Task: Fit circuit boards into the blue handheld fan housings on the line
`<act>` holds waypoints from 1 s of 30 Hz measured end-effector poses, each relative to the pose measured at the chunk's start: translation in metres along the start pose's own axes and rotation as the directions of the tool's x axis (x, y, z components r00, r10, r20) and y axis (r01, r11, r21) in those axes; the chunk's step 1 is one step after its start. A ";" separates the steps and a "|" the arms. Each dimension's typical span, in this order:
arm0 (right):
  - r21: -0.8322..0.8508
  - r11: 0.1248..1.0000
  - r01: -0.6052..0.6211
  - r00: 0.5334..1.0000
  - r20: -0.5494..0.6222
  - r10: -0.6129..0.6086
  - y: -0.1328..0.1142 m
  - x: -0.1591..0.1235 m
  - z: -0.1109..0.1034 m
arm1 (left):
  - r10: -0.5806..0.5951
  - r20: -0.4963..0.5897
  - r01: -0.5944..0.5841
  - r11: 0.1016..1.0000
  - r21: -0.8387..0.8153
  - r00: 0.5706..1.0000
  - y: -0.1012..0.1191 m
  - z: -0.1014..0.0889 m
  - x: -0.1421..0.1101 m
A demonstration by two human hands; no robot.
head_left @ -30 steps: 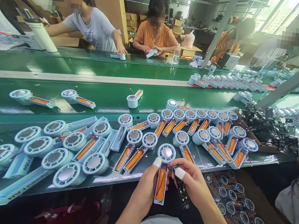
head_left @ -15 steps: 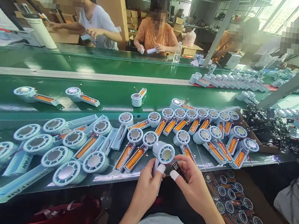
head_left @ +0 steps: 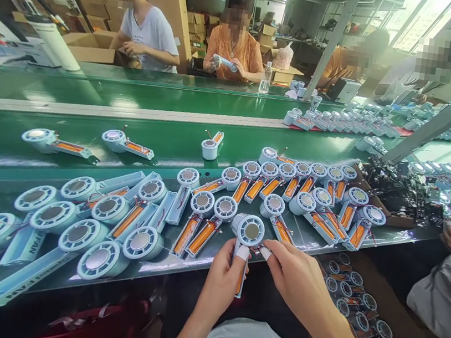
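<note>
My left hand (head_left: 226, 270) is closed around the handle of a pale blue handheld fan (head_left: 251, 231). The fan's round head points up, with its grey centre towards me; a strip of orange shows low on the handle. Close by the head's right side, my right hand (head_left: 297, 274) pinches with thumb and forefinger. A short thin wire shows between the fan and those fingertips. The small black circuit board seen in this hand earlier is hidden behind the fingers now. White covers sit on both thumb tips. Just beyond my hands lie more fans (head_left: 225, 208) with orange insides and loose wires.
Finished-looking fans with lettered handles (head_left: 41, 283) crowd the bench's left. A carton of black circuit boards (head_left: 401, 216) stands at right, below a slanted metal post (head_left: 429, 122). Several fans lie on the green conveyor (head_left: 164, 127). A box of fans (head_left: 356, 310) is below right. Co-workers sit around.
My right hand has turned over and closed in at the fan's side, so the black board has dropped out of sight. The fan stays in my left hand, almost unmoved.
</note>
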State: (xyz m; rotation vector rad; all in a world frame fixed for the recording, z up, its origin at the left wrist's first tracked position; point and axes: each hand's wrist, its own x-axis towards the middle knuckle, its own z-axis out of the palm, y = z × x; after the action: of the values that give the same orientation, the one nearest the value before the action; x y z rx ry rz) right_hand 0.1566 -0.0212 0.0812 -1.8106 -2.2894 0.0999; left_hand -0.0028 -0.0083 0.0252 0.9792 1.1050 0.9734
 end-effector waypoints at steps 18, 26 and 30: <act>0.109 0.928 0.356 0.873 0.315 -0.372 -0.007 0.003 -0.033 | 0.073 -0.018 -0.072 0.996 0.052 0.997 0.001 0.006 -0.003; 0.801 0.570 -0.184 0.918 0.347 -0.190 -0.004 0.003 0.004 | -0.024 -0.026 0.020 0.992 -0.128 0.999 -0.004 0.002 -0.003; 0.883 0.350 -0.314 0.928 0.363 -0.082 -0.006 0.000 0.020 | -0.029 -0.032 0.022 0.980 -0.197 0.999 -0.011 0.002 -0.005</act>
State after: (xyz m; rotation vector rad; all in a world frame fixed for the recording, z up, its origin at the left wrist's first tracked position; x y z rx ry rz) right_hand 0.1463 -0.0208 0.0633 -1.2820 -1.5443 1.5508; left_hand 0.0001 -0.0163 0.0166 0.7882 1.0263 1.0606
